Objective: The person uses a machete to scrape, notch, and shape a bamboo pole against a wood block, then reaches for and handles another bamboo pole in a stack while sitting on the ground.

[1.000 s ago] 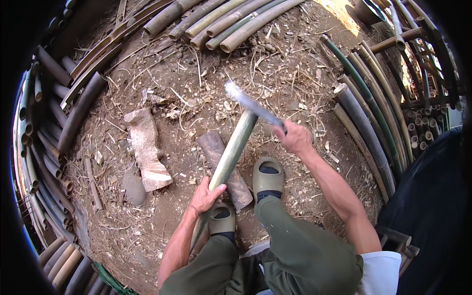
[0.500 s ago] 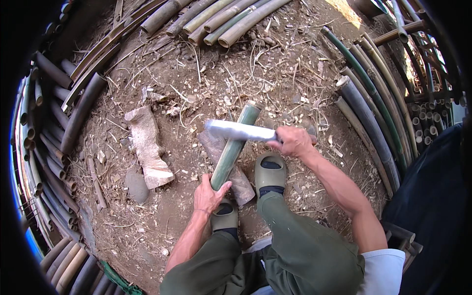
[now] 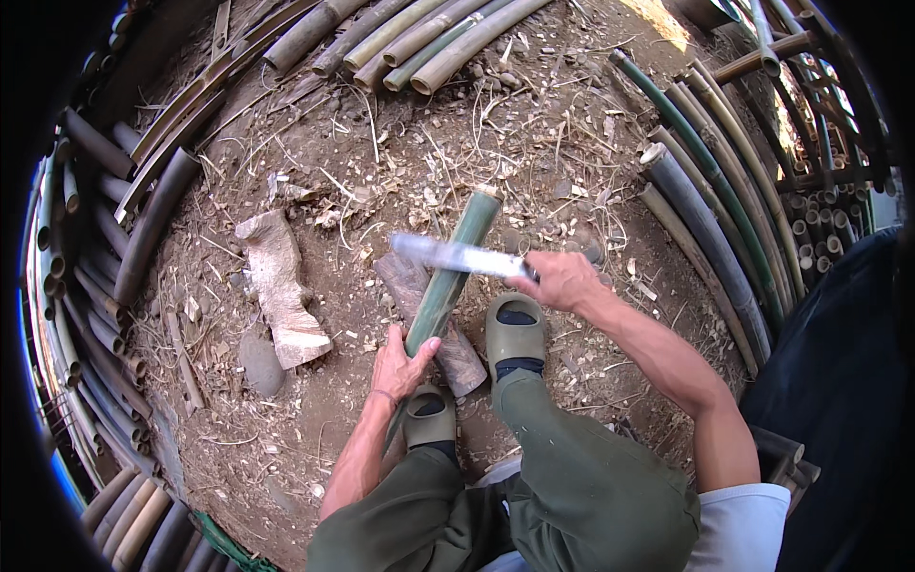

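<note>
My left hand (image 3: 398, 364) is wrapped round the near part of a green bamboo pole (image 3: 440, 307), which slants up and away to the right. A strip of green shows past my left wrist, beside the shoe. Closed on a handle, my right hand (image 3: 560, 278) holds a large machete (image 3: 448, 255). Its broad bright blade, slightly blurred, lies crosswise over the bamboo's far half, tip to the left; whether it touches is unclear. Under the pole a short dark log (image 3: 464, 360) rests on the ground in front of my feet.
A pale hewn wood block (image 3: 272, 276) and a grey stone (image 3: 260, 364) lie to the left. Bamboo poles (image 3: 429, 43) are stacked at the far side, left and right (image 3: 705, 224). Wood chips litter the dirt. My clogs (image 3: 515, 329) stand close to the log.
The machete now crosses the bamboo slightly farther from its far end. A green strip has come into sight past my left wrist. The whole view has shifted a little.
</note>
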{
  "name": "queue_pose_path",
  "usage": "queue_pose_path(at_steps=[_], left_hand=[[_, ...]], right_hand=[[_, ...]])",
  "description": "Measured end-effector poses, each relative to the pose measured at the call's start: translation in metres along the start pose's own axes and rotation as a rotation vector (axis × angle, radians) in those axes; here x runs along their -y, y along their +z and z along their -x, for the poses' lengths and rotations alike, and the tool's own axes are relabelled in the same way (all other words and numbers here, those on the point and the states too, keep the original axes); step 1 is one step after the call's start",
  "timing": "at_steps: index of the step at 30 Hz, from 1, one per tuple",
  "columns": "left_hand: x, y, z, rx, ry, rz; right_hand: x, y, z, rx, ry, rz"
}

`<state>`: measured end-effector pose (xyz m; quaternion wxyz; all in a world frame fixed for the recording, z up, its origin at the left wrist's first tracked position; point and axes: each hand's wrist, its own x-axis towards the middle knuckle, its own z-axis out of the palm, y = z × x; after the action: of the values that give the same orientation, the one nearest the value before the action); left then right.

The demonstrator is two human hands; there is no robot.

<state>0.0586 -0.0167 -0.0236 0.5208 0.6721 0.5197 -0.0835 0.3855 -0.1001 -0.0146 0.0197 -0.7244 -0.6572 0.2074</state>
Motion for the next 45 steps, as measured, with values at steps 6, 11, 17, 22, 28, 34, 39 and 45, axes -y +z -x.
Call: queue_pose_path(at_steps=[6, 11, 17, 22, 28, 34, 39, 45], left_hand=[[0.014, 0.01, 0.002, -0.039, 0.025, 0.011], [0.001, 0.001, -0.006, -0.023, 0.025, 0.07], [0.004, -0.005, -0.009, 0.001, 0.052, 0.16], [0.009, -0.002, -0.007, 0.002, 0.107, 0.12], [0.007, 0.005, 0.002, -0.031, 0.038, -0.023], [0.0, 0.0, -0.002, -0.047, 0.049, 0.023], [0.008, 0.006, -0.006, -0.042, 0.134, 0.066], [0.03, -0.004, 0.0, 0.027, 0.073, 0.097]], right_hand=[[-0.036, -0.007, -0.012, -0.246, 0.637, -0.343], [-0.025, 0.011, 0.005, -0.354, 0.06, 0.039], [-0.02, -0.003, 0.001, -0.338, 0.266, -0.189], [-0.019, -0.002, 0.003, -0.292, 0.259, -0.115], [0.006, 0.023, 0.022, -0.183, 0.001, 0.013], [-0.032, -0.009, 0.01, -0.253, 0.364, -0.185], [-0.043, -0.009, 0.005, -0.294, 0.506, -0.21], [-0.013, 0.009, 0.02, -0.222, 0.018, -0.057]])
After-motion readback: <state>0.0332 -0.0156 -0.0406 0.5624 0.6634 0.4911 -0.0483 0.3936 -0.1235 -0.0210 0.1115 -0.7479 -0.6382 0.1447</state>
